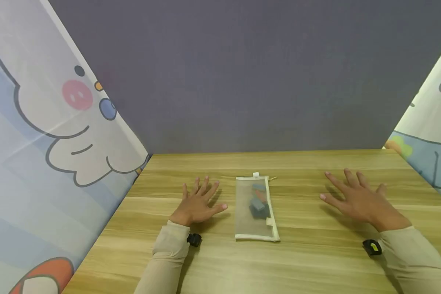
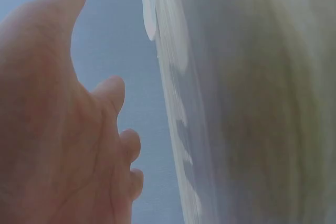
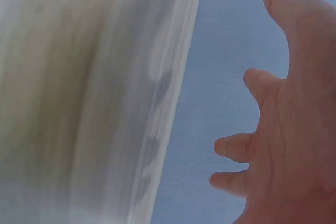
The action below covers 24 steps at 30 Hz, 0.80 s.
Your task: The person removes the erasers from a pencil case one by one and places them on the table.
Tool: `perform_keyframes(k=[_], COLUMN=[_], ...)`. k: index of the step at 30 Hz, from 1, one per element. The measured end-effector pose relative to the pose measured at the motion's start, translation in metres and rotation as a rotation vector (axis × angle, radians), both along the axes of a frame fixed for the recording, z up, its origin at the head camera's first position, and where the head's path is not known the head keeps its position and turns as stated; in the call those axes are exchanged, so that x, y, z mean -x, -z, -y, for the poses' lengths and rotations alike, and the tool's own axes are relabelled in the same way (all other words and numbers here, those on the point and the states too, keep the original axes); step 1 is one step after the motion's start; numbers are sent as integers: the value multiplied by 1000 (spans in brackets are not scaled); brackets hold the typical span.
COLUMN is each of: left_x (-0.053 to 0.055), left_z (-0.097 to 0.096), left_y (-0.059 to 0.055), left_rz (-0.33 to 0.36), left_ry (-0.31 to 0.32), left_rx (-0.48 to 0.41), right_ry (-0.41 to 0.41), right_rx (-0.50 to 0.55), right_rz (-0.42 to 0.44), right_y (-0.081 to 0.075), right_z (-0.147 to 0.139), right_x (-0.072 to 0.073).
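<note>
A see-through mesh zip pouch (image 1: 244, 208) with cream edging lies flat near the middle of the table. Inside it show several small pieces, blue-grey, dark and reddish (image 1: 259, 204), too blurred by the mesh to name. My left hand (image 1: 198, 206) is spread to the left of the pouch, its thumb nearest, not touching it. Well to the right, my right hand (image 1: 364, 202) hovers with fingers spread, holding nothing. In the left wrist view the left palm (image 2: 63, 119) is bare. The right wrist view likewise has a bare right palm (image 3: 294, 124).
The wood-grain table (image 1: 297, 265) runs back to a grey upright panel (image 1: 261, 81). Cartoon-printed cloth (image 1: 29, 204) hangs along the left side, and another printed cloth (image 1: 426, 134) is at the right. A white tag (image 1: 256, 174) sticks out from the pouch's far edge.
</note>
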State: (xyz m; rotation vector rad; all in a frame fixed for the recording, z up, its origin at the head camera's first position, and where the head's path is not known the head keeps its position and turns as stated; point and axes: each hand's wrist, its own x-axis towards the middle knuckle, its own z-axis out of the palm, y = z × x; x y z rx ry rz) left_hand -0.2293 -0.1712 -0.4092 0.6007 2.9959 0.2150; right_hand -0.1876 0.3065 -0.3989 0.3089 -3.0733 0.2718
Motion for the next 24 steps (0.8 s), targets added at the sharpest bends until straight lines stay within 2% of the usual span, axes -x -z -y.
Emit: perform_keyframes(k=[13,18,24], left_x=[-3,-2,-5], left_z=[-9,-15,-20], left_y=[2,1,1], left_rz=[3,-17,-5], left_ry=[16,48,78], left_rx=[5,9,12], right_ry=[-20,-20,-36], right_rx=[-21,-8,2], right_rz=[15,13,4], right_y=[-3,-3,-2], right_z=[2,6,14], right_x=[2,2,0])
